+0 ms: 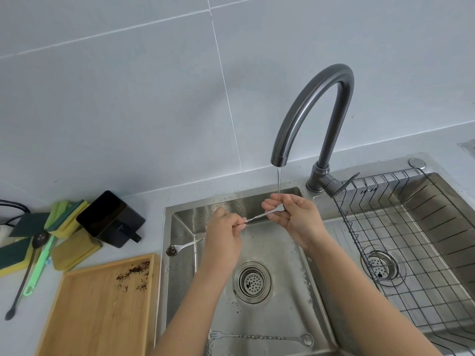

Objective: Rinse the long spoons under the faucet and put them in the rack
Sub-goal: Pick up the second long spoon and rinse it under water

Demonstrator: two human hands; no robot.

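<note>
Spoons: three silver, one black. One twisted spoon (259, 216) under faucet (312, 116) stream, left hand (225, 233) fingers pinched on middle, right hand (293, 214) fingers closed round forked end. One in sink (180, 283) bottom, one dirty on rim. Rack (401, 242) right basin.

Both bare forearms reach forward from the lower edge, converging toward the middle. The left hand (226, 232) is curled into a loose fist, back of the hand up, thumb and fingers pinched closed on a thin spoon (259, 216). The right hand (295, 217) sits slightly higher and further out, palm turned inward, fingers partly bent and cupping the spoon's far end
</note>
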